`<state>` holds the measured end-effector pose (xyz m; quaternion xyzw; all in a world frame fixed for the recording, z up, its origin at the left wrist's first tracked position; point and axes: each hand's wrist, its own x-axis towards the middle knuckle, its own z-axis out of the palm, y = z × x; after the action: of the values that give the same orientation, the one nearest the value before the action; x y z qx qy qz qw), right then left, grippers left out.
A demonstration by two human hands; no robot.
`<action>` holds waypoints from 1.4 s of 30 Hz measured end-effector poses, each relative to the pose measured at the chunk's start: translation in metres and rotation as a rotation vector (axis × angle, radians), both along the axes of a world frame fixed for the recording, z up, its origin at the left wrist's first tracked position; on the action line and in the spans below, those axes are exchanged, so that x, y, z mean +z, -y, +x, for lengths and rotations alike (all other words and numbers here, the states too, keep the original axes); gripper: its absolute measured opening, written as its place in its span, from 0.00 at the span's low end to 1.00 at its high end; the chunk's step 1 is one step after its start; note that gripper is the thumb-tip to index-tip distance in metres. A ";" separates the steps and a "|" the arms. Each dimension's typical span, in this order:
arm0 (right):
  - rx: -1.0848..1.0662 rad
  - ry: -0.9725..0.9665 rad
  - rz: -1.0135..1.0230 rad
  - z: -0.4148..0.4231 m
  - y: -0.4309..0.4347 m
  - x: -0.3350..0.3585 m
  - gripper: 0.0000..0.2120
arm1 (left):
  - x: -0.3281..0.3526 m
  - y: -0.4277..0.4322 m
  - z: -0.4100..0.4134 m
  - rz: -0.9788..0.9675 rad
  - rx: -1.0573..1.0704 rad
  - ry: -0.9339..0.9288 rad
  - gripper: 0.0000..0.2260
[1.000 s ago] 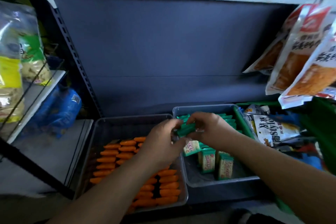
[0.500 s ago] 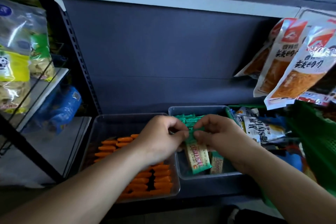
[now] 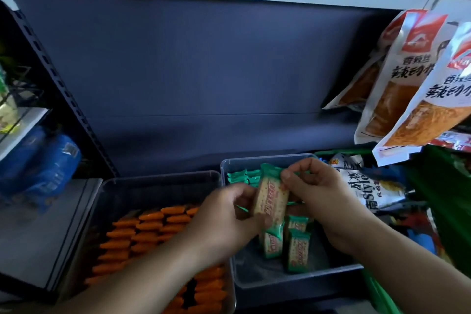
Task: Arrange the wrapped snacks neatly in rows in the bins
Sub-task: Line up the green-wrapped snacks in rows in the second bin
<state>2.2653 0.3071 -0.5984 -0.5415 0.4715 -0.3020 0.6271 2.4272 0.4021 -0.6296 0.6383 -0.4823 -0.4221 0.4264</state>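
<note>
Shelf bay, dark back panel (image 3: 204, 71): green cracker packet (image 3: 270, 201), now lifted upright above right bin (image 3: 293, 281), pinched by curled fingers of left hand (image 3: 229, 219) and right hand (image 3: 321, 193); rear row started, placement pending.

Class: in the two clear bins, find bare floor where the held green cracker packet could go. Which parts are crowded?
Right bin: bare floor along the front wall, in front of the standing green packets. Left bin: a bare strip between the orange snacks and the back wall. Crowded: the right bin's back row, behind the held packet.
</note>
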 end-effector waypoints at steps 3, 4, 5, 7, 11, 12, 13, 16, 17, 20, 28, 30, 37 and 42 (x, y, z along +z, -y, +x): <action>0.033 0.032 0.049 -0.002 0.008 0.001 0.05 | -0.004 0.004 -0.004 0.005 0.055 -0.005 0.10; 0.053 0.049 0.065 -0.003 0.010 0.001 0.05 | -0.005 0.004 -0.004 0.006 0.068 -0.010 0.11; 0.073 0.058 0.069 -0.005 0.013 0.001 0.05 | -0.006 0.004 -0.003 0.018 0.075 -0.019 0.11; 0.092 0.042 0.047 -0.007 0.015 0.001 0.05 | -0.005 0.004 -0.004 0.039 0.091 -0.039 0.11; 0.058 -0.029 0.002 -0.010 0.011 0.001 0.04 | -0.010 0.000 -0.005 0.016 0.119 0.271 0.13; 0.060 -0.036 0.004 -0.010 0.009 0.000 0.05 | -0.008 -0.002 -0.006 -0.022 0.145 0.356 0.16; 0.073 -0.040 0.011 -0.009 0.005 -0.001 0.05 | -0.006 -0.004 -0.007 -0.073 0.165 0.408 0.19; 0.171 -0.027 0.033 -0.003 -0.007 -0.004 0.07 | 0.008 -0.010 -0.014 -0.106 0.196 0.410 0.22; 0.216 -0.004 0.049 -0.002 -0.010 -0.003 0.08 | 0.010 -0.011 -0.014 -0.089 0.203 0.397 0.21; 0.299 0.064 0.098 -0.003 -0.010 0.003 0.12 | 0.010 -0.010 -0.006 -0.102 0.199 0.331 0.17; 0.272 0.040 0.026 -0.002 -0.007 -0.004 0.12 | 0.013 -0.014 0.001 -0.062 0.011 -0.010 0.12; 0.262 0.009 -0.024 -0.002 -0.006 -0.006 0.12 | 0.015 -0.014 0.001 -0.063 0.067 -0.017 0.08; 0.323 -0.060 -0.096 0.001 -0.004 -0.002 0.12 | 0.015 -0.008 0.003 0.000 0.220 -0.223 0.04; 0.165 0.031 -0.022 0.001 -0.002 0.000 0.07 | 0.006 -0.008 0.005 -0.010 0.163 -0.129 0.11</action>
<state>2.2662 0.3096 -0.5985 -0.5806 0.4120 -0.2627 0.6512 2.4324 0.4100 -0.6235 0.6449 -0.4024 -0.4236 0.4927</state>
